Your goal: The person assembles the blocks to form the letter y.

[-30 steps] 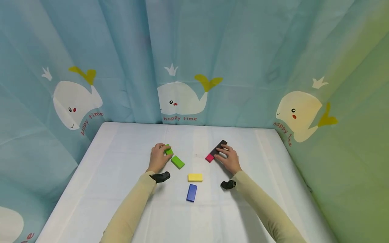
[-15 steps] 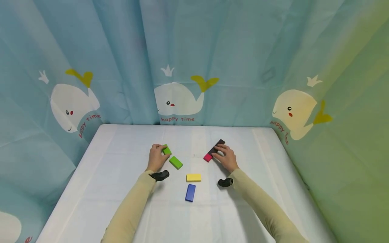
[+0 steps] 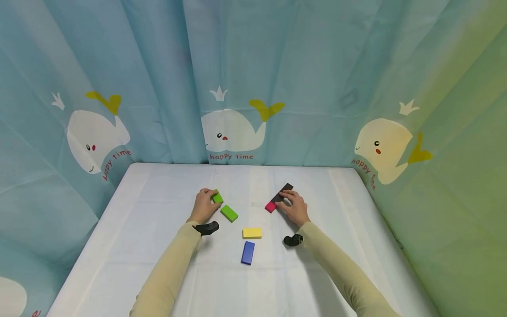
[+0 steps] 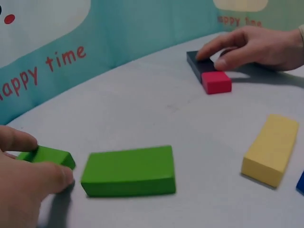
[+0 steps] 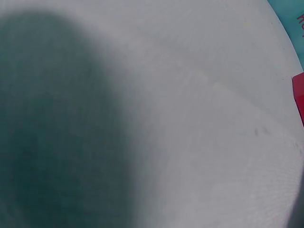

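My left hand (image 3: pixel 202 207) pinches a green block (image 4: pixel 47 156) between thumb and fingers at the left of the table. Beside it, a second green block (image 4: pixel 130 171) lies flat, apart from the hand. On the right, my right hand (image 3: pixel 294 208) holds a black bar-shaped block (image 3: pixel 286 189) with thumb and fingertips; part of it is hidden under the fingers. A red block (image 4: pixel 216 82) sits end to end with the black one. In the right wrist view only a sliver of the red block (image 5: pixel 299 90) shows at the edge.
A yellow block (image 3: pixel 252 233) lies crosswise in the middle of the white tabletop (image 3: pixel 336 264). Nearer the person is a blue block (image 3: pixel 247 253), slightly slanted. A blue curtain (image 3: pixel 317 66) with whale prints hangs behind the table.
The head view has shifted slightly. Both hands stay at their blocks, and the blocks show no clear movement on the table.
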`<action>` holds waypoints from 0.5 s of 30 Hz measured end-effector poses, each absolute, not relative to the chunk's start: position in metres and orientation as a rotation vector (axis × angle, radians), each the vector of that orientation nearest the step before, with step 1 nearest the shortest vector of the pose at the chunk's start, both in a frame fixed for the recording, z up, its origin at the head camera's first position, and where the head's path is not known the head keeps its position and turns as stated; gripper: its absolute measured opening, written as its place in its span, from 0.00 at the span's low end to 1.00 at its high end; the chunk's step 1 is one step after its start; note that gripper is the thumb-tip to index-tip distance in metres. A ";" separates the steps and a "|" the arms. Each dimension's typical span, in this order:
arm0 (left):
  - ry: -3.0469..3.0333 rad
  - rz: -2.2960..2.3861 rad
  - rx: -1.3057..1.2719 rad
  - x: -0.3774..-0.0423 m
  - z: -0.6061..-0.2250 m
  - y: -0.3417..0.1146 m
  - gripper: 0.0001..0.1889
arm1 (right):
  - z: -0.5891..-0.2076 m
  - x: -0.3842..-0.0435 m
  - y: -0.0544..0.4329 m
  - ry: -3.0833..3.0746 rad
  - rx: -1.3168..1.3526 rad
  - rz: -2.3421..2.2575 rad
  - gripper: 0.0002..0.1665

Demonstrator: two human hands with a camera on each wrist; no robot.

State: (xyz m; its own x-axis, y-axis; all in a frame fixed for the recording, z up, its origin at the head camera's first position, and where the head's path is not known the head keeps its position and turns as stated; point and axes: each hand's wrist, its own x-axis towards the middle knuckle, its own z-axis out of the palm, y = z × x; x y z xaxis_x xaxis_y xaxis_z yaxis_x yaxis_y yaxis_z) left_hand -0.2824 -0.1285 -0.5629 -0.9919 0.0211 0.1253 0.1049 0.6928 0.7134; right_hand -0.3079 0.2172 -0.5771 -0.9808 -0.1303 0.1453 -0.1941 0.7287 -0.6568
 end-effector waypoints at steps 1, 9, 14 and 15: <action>-2.805 -1.184 -0.118 -0.284 -0.562 -0.129 0.25 | -0.578 -0.308 0.217 -2.837 0.268 1.086 0.31; -2.807 -1.240 -0.047 -0.296 -0.557 -0.120 0.25 | -0.580 -0.309 0.218 -2.826 0.289 1.086 0.30; -2.707 -1.344 0.056 -0.306 -0.554 -0.102 0.24 | -0.579 -0.309 0.217 -2.825 0.285 1.092 0.30; -2.686 -1.373 0.069 -0.308 -0.553 -0.098 0.24 | -0.579 -0.308 0.217 -2.826 0.283 1.093 0.30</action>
